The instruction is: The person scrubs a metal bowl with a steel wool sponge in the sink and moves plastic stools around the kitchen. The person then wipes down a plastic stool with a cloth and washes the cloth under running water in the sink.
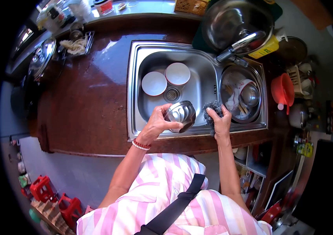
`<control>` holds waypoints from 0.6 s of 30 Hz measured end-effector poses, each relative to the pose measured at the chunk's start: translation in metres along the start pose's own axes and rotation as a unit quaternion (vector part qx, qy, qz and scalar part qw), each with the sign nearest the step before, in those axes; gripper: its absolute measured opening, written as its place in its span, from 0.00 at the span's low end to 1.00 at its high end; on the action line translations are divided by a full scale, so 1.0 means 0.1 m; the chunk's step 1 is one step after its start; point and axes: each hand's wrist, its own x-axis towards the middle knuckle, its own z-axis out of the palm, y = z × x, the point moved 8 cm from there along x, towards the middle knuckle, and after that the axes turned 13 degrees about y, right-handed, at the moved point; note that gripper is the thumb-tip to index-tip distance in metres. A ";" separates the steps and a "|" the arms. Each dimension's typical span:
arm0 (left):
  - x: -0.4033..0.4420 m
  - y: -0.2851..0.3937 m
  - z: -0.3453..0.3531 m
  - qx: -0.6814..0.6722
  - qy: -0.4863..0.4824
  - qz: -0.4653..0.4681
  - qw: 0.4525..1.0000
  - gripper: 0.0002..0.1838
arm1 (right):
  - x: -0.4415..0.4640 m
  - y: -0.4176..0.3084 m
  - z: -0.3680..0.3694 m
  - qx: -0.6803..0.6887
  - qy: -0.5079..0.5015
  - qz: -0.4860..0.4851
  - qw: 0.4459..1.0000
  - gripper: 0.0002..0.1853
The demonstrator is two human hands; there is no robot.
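Steel round bowl (180, 115) gripped by left fingers (166, 122); right fingers (219, 117) grip dark mesh scrubber (212, 111).

We see smooth, shiny metal on the sink basin (199, 74), the faucet (244, 43) and the small bowl (180, 115). The dark counter (84, 98) looks glossy, and the scrubber (212, 111) rough and wiry. We find smooth plastic on the red dipper (282, 88) and striped cloth on the shirt (154, 188).

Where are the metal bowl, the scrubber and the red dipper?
Metal bowl (181, 113): head view, its shiny inside.
Scrubber (212, 111): head view, its dark, fuzzy middle.
Red dipper (282, 89): head view, its cup part.
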 end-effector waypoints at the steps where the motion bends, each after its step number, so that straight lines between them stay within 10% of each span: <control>1: 0.02 -0.02 0.00 0.003 -0.011 0.002 1.000 0.22 | -0.03 0.02 -0.07 -0.004 0.017 0.003 1.000 0.08; 18: 0.42 -0.53 0.52 0.016 0.186 0.019 0.982 0.21 | 1.99 -0.39 -1.49 0.151 -0.025 0.007 0.988 0.12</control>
